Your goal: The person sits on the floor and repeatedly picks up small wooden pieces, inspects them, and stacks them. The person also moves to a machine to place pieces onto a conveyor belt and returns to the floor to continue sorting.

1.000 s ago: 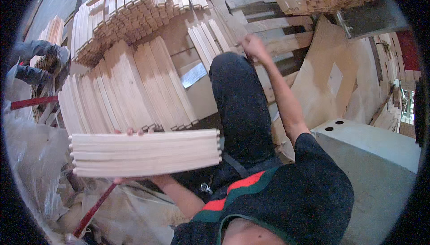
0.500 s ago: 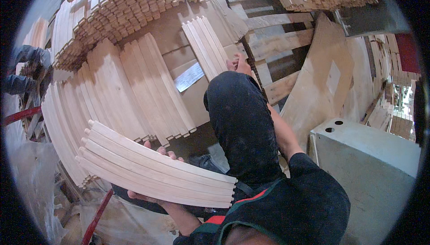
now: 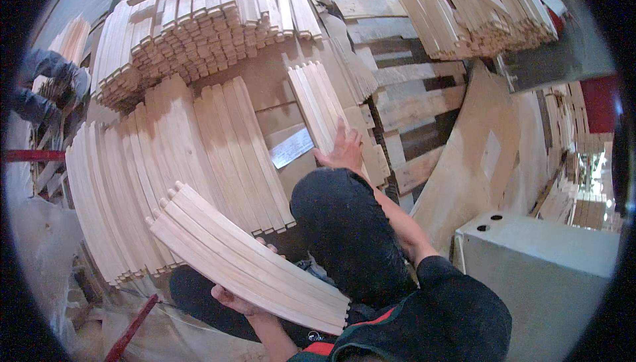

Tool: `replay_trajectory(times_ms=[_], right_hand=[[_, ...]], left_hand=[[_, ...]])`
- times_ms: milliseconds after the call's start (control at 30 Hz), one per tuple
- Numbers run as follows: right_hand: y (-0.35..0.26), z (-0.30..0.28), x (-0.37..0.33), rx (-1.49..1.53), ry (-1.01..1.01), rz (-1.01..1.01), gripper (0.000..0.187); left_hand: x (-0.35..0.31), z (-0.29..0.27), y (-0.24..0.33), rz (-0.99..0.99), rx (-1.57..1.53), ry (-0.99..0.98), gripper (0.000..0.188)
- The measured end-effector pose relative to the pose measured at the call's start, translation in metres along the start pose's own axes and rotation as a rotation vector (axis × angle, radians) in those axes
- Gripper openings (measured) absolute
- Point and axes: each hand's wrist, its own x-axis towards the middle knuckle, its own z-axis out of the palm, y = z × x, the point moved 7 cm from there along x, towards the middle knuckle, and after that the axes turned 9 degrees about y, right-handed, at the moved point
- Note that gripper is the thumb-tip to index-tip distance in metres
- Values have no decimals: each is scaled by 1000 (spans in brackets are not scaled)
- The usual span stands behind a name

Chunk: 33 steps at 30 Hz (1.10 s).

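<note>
Across my lap lies a bundle of several pale wooden slats [image 3: 245, 256] with rounded tenon ends, slanting from upper left to lower right. My left hand [image 3: 233, 301] grips it from below, its thumb side along the near edge and its fingertips showing past the far edge. Beyond my bent knee, a small row of similar slats [image 3: 317, 100] rests on cardboard. My right hand [image 3: 344, 149] reaches over the near end of that row, fingers extended and lying on the wood, not closed round it. The row's nearest end is hidden by my hand and knee.
Loose slats [image 3: 175, 143] lie side by side to the left, with a tall slat stack [image 3: 199, 44] behind them. A white paper [image 3: 291, 147] lies on the cardboard. Wooden pallets [image 3: 417, 107] stand right of centre, a grey metal box [image 3: 536, 249] at lower right. Another person's legs [image 3: 50, 84] show far left.
My right hand has gone from curled fingers at the small row's edge to fingers stretched over it. The bundle in my left hand slants more steeply, and the view has shifted.
</note>
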Motion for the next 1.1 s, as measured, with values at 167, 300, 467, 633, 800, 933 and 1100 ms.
replay_trajectory(times_ms=[167,300,467,633,800,933,1100], right_hand=[[38,-13,36,849,-112,-80,103],[28,-112,60,975,-326,-69,112],[-57,-293,65,787,9,-498,119],[-179,-450,32,695,123,-734,124],[-312,-592,-30,752,114,-998,121],[-388,-664,-83,812,33,-1094,121],[-467,-719,-162,1268,-108,-1208,116]], left_hand=[[-5,-20,-5,29,11,46,99],[-16,-10,-2,92,95,77,98],[-62,56,24,124,-42,23,100],[-162,179,124,350,-56,28,104],[-330,314,270,659,-61,32,113],[-439,370,349,984,1,0,97],[-569,386,395,1278,14,36,98]])
